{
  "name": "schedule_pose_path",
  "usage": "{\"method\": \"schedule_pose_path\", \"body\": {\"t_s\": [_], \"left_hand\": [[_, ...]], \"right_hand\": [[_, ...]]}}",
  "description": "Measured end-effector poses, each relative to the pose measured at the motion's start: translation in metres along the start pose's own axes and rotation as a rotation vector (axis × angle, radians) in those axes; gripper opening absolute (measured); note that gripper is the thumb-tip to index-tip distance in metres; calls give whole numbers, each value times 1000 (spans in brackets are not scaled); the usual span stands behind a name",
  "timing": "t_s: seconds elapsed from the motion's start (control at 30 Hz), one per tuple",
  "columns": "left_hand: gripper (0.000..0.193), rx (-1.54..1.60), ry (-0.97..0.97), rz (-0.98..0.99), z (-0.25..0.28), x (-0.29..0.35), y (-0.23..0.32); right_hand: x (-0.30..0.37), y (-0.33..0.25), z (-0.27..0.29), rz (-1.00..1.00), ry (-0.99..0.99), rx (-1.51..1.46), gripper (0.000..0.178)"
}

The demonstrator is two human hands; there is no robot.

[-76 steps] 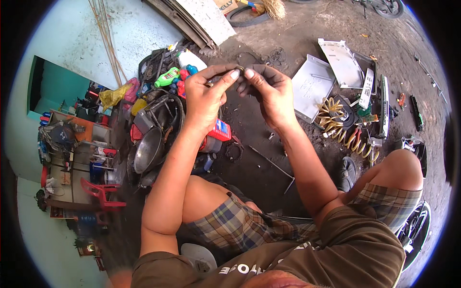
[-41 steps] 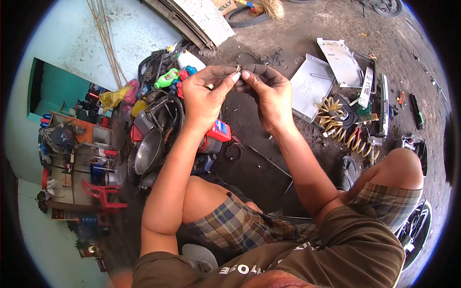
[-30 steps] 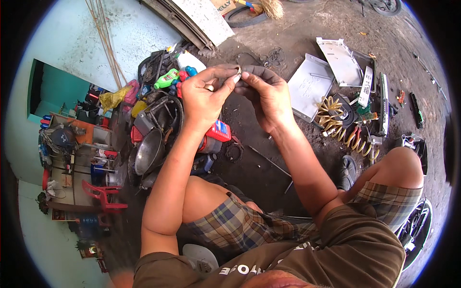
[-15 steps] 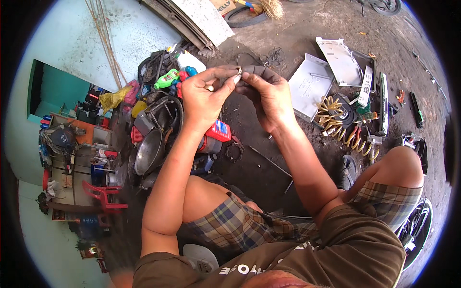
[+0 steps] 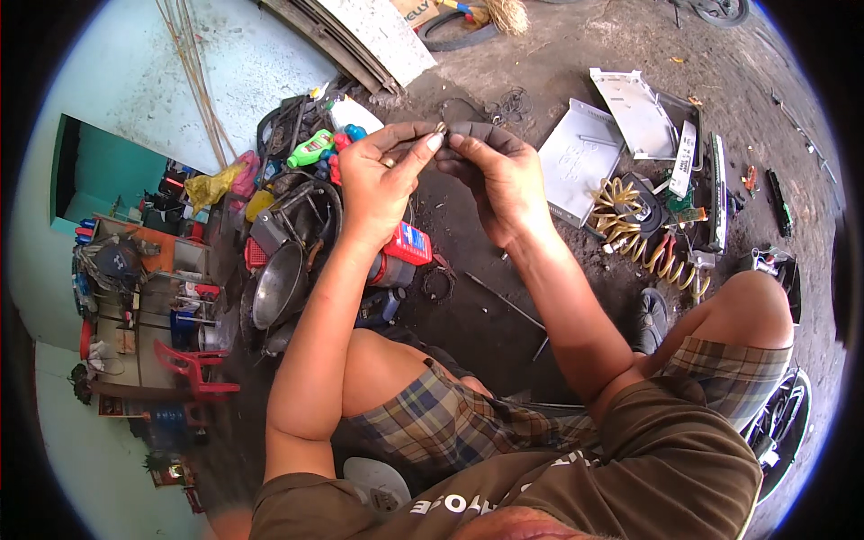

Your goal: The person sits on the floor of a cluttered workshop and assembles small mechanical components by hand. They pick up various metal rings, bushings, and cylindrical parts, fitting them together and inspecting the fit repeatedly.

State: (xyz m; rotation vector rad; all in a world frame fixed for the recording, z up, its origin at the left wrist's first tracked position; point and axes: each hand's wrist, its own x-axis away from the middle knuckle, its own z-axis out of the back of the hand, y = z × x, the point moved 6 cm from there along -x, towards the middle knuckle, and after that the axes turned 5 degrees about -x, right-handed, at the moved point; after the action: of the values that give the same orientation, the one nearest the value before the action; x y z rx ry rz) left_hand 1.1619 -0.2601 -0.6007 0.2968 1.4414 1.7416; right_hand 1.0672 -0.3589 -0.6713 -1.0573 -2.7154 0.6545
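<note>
Both hands are raised in front of me, with their fingertips meeting. A small brass-coloured metal piece (image 5: 441,130) shows between them, too small to tell its kind. My left hand (image 5: 378,175) pinches it between thumb and forefinger, and a ring sits on one finger. On its other side, the thumb and blackened fingers of my right hand (image 5: 504,175) are pressed together against the piece. The fingers hide most of it. On the dark ground below the hands lies a thin metal rod (image 5: 506,301).
To the left are piled bottles, a metal bowl (image 5: 280,283) and a red container (image 5: 409,243). To the right lie flat metal panels (image 5: 576,166), a coiled yellow hose (image 5: 661,261), red-handled pliers (image 5: 666,247) and circuit boards. A tyre (image 5: 459,34) lies at the far side.
The small piece has turned between my fingertips, and my left thumb has shifted slightly left and down. My arms have barely moved.
</note>
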Motion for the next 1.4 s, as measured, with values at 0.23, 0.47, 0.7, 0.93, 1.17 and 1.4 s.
{"method": "schedule_pose_path", "body": {"t_s": [0.23, 0.47, 0.7, 0.93, 1.17, 1.4], "left_hand": [[17, -147, -96, -24, 2, -1, 0], [13, -271, -94, -195, -5, 0, 19], [19, -476, 32, -263, -5, 5, 36], [23, -507, 61, -353, 2, 3, 28], [24, -599, 85, -430, -2, 5, 38], [23, -609, 61, -431, -1, 4, 35]], "right_hand": [[3, -3, -3, 42, 1, 58, 16], [-2, -1, 0, 26, -58, 47, 16], [-2, 2, 1, -36, -67, 18, 17], [-1, 6, 1, -136, -75, -99, 18], [0, 9, 3, -181, -88, -159, 16], [-2, 14, 7, -192, -87, -134, 16]]}}
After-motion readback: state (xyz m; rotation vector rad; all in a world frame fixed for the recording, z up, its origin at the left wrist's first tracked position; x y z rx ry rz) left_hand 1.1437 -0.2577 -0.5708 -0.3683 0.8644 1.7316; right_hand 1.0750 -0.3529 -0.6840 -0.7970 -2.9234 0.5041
